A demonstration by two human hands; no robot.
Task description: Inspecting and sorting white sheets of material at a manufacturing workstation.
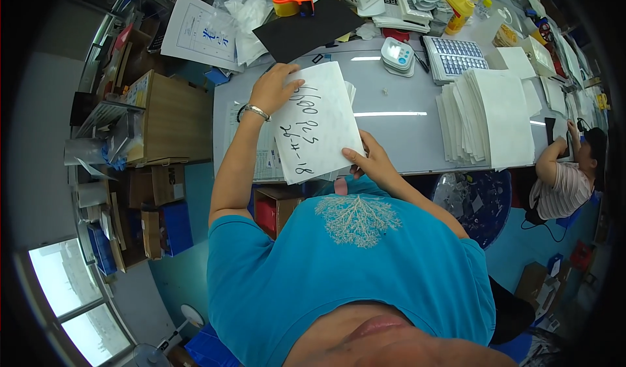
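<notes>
In front of my chest is a white paper sheet (329, 116) with black handwriting, lying tilted over the near edge of the table. My left hand (274, 91), wearing a bracelet, grips its upper left edge. At the lower right edge, my right hand (372, 160) pinches the sheet, thumb on top and fingers curled underneath. More paper edges (351, 91) peek out behind it on the right. A printed sheet (264, 155) lies on the table to the left, partly covered by my left forearm and the white sheet.
A tall stack of white papers (486, 122) stands to the right. Beyond my hands are a black sheet (310, 28), an orange tape dispenser (293, 3), a small white device (398, 54) and a yellow bottle (458, 5). Another person (567, 184) works at far right.
</notes>
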